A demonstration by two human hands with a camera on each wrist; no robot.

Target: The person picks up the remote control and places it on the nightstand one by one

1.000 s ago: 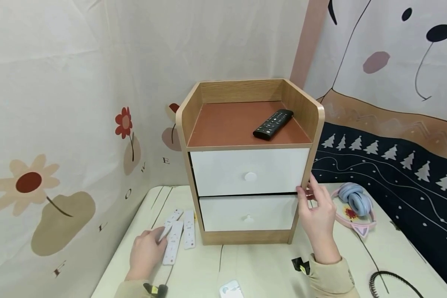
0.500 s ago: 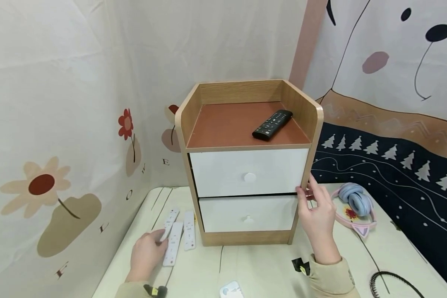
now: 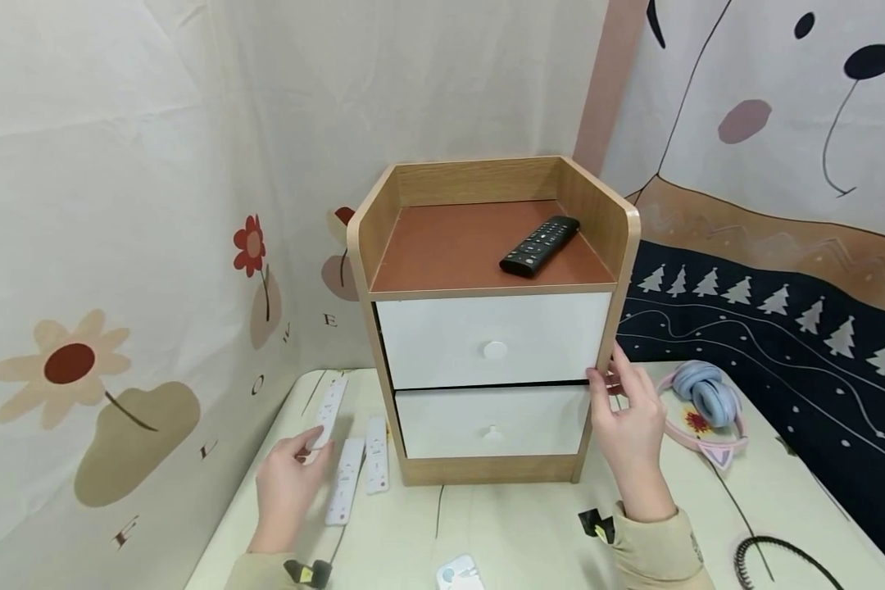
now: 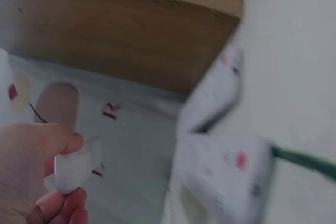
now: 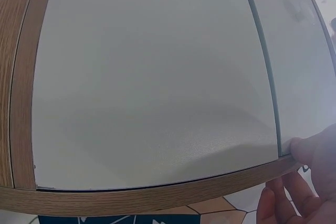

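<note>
Left hand [image 3: 288,483]: fingers pinch white remote [image 3: 329,410] by near end, left of two other remotes [image 3: 346,483] on tabletop [image 3: 516,524]; best carried clear of these. Right hand [image 3: 629,414]: fingers grip cabinet [image 3: 487,471] by right edge; steady hold advised.

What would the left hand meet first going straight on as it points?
Probably the patterned wall cloth, with the held white remote leading past the cabinet; depth there is unclear.
</note>
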